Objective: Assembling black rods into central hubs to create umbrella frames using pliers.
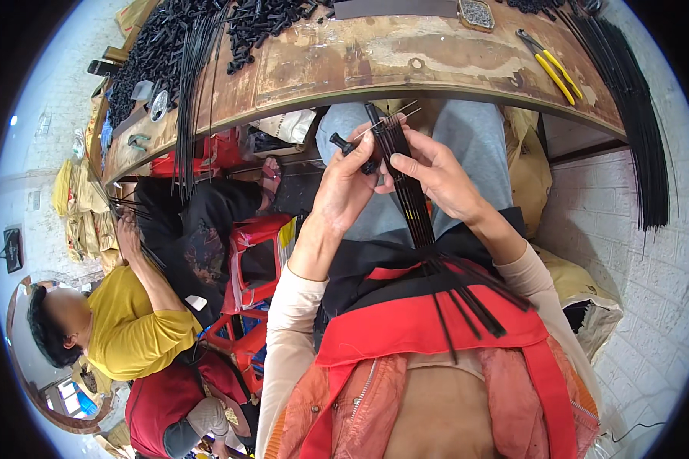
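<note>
Over my lap, between my knees and the bench edge, both my hands are closed. My left hand (pixel 338 191) pinches a short black plastic piece with a flared end (pixel 340 141). A thin light-coloured wire (pixel 407 112) slants up from near its fingertips; I cannot tell which hand grips it. My right hand (pixel 448 182) wraps a bundle of thin black rods (pixel 415 218), its thumb lying across them. The rods fan out below over my red and black apron (pixel 429 314). A dark tube (pixel 372 112) shows at the bundle's upper end. The inner fingertips are partly hidden.
The worn wooden bench (pixel 344 57) bears pliers with yellow handles (pixel 553 76), a small tray of metal bits (pixel 476 14) and a heap of black plastic pieces (pixel 161 53). Black rods (pixel 639 130) overhang at right. A co-worker in yellow (pixel 142 321) sits left, near red stools (pixel 253 260).
</note>
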A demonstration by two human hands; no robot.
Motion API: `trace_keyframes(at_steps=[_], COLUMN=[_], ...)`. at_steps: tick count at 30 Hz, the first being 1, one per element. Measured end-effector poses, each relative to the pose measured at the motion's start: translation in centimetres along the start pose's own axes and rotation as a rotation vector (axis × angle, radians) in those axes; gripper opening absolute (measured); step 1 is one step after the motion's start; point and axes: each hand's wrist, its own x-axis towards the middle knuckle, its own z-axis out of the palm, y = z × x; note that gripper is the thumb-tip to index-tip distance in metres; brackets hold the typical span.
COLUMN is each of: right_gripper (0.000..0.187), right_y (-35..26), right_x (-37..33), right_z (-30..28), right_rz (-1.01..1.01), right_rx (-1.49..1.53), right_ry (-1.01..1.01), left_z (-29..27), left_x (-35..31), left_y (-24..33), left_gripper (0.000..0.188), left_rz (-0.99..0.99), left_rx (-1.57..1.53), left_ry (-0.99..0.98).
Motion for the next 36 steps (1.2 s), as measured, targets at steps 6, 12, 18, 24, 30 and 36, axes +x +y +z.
trace_keyframes(at_steps=[6,12,18,24,30,36], right_gripper=[0.032,0.022,0.02,0.027,0.029,0.03], right_y=[-0.6,-1.1,-1.0,-0.8,-0.7,-0.6], right_x=[0.0,-0.3,0.0,0.2,0.3,0.2], right_z=[-0.1,0.5,0.1,0.2,0.4,0.4], right_rz=[0.059,0.032,0.023,0.022,0.019,0.018], right_rx=[-0.03,-0.032,-0.018,-0.027,-0.056,-0.046], right_ry=[-0.002,0.021,0.012,0.026,0.049,0.059], left_z=[1.0,2.5,0.7,0.8,1.0,1.1], left_x=[2.6,5.8,3.7,4.1,4.1,3.6], left_y=[4.0,6.9,5.7,4.8,4.4,5.1], left_gripper=[0.055,0.046,0.071,0.031,0.03,0.034], left_rz=[0.343,-0.178,0.004,0.221,0.297,0.154], left_rx=[0.147,0.61,0.422,0.371,0.484,0.169], left_ry=[0.09,-0.217,-0.205,0.148,0.232,0.059])
